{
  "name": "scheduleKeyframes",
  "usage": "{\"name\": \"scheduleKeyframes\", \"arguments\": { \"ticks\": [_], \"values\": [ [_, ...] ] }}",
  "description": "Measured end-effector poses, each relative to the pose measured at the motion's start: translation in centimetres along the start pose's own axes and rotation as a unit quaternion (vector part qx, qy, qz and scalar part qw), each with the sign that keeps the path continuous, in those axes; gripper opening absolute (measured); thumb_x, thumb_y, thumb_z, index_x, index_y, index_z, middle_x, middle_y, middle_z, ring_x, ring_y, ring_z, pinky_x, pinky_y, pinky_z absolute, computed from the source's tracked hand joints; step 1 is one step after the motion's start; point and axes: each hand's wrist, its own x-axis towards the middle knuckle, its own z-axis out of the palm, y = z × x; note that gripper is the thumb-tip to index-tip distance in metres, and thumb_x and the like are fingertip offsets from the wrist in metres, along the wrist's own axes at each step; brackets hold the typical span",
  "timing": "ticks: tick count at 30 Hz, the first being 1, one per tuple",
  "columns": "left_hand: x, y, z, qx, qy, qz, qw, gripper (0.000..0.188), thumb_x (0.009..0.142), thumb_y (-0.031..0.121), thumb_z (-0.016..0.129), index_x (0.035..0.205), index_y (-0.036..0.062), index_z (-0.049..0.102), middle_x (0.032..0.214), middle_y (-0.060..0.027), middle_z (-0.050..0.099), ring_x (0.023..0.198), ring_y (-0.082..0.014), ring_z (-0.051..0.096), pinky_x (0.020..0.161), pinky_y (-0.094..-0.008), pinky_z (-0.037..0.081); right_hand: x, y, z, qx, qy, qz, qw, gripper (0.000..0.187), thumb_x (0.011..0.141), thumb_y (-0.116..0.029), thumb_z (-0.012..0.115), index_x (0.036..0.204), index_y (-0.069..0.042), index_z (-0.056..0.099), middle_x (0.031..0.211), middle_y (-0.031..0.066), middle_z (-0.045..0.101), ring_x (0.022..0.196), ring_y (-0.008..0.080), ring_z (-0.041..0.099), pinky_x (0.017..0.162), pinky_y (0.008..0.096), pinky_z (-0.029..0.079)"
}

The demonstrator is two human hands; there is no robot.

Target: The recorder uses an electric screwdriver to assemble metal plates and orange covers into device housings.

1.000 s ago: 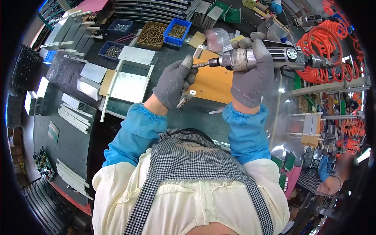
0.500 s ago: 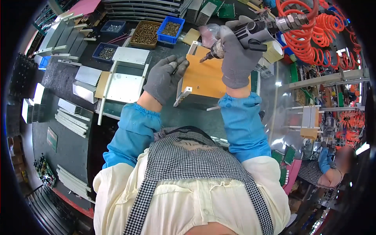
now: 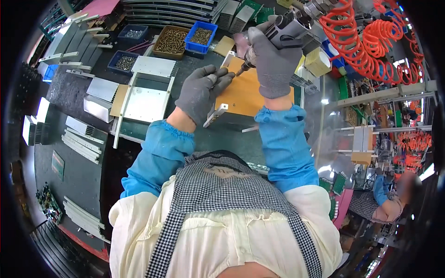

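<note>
My right hand (image 3: 276, 67), in a grey glove, is wrapped round a pneumatic screwdriver (image 3: 288, 28) whose bit slants down and left. Beneath it lies an orange-tan panel (image 3: 252, 95) with small holes, fixed to pale rails; one white rail end (image 3: 221, 108) sticks out at its near left corner. My left hand (image 3: 199, 90), gloved alike, hovers over the panel's left edge. Its thumb and fingers are pinched together, with the fingertips right beside the bit's tip. Whatever lies between those fingertips is too small to make out.
Beyond my left hand stand a blue bin (image 3: 201, 37) and a brown box (image 3: 171, 42) of screws, and a dark blue tray (image 3: 123, 61) of small metal parts. White panels on rails (image 3: 146, 103) lie to the left. Red coiled air hoses (image 3: 347, 41) hang at right; a co-worker (image 3: 380, 201) sits far right.
My left hand has moved right, its fingertips now meeting the bit's tip. My right hand and the screwdriver have shifted slightly up and left.
</note>
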Motion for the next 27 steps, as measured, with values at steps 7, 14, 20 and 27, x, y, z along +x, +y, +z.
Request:
{"name": "scheduleKeyframes", "arguments": {
  "ticks": [7,14,20,27],
  "values": [
    [0.1,-0.1,0.1,0.085,0.011,-0.006,0.996,0.037,0.1,0.005,0.041,0.134,-0.0065,0.034,0.122,-0.0208,0.054,0.109,-0.027,0.061,0.086,-0.0276,0.056,0.1,0.6,0.1,-0.009,0.005,-0.034,0.999,0.025,0.079,0.002,0.069,0.101,-0.004,0.059,0.084,0.001,0.063,0.068,0.0078,0.06,0.058,0.0229,0.048],
    [0.6,-0.8,-0.8,0.079,0.001,0.013,0.997,0.03,0.1,0.008,0.045,0.128,-0.0031,0.047,0.105,-0.011,0.061,0.084,-0.0127,0.059,0.07,-0.0203,0.05,0.5,2.0,-0.3,-0.052,0.009,-0.043,0.998,0.026,0.075,-0.01,0.076,0.09,-0.005,0.055,0.072,0.0006,0.063,0.065,0.0114,0.061,0.063,0.0272,0.05],
    [0.7,-0.8,-0.8,0.117,0.007,0.024,0.993,0.027,0.099,0.009,0.047,0.124,-0.0027,0.049,0.101,-0.0091,0.061,0.081,-0.0102,0.058,0.067,-0.0196,0.049,0.0,0.4,0.0,0.046,-0.026,-0.03,0.998,0.026,0.079,0.001,0.069,0.102,-0.002,0.057,0.084,0.0031,0.064,0.068,0.0079,0.06,0.057,0.0226,0.047],
    [0.9,-0.2,-0.3,0.158,0.015,-0.003,0.987,0.022,0.098,0.013,0.051,0.115,-0.002,0.053,0.094,-0.0088,0.063,0.078,-0.0113,0.06,0.067,-0.0226,0.051,1.8,-1.5,0.8,-0.008,-0.029,-0.006,1.0,0.02,0.077,0.002,0.065,0.096,0.0,0.059,0.071,0.0056,0.06,0.053,0.0101,0.054,0.047,0.0246,0.042]
  ]
}}
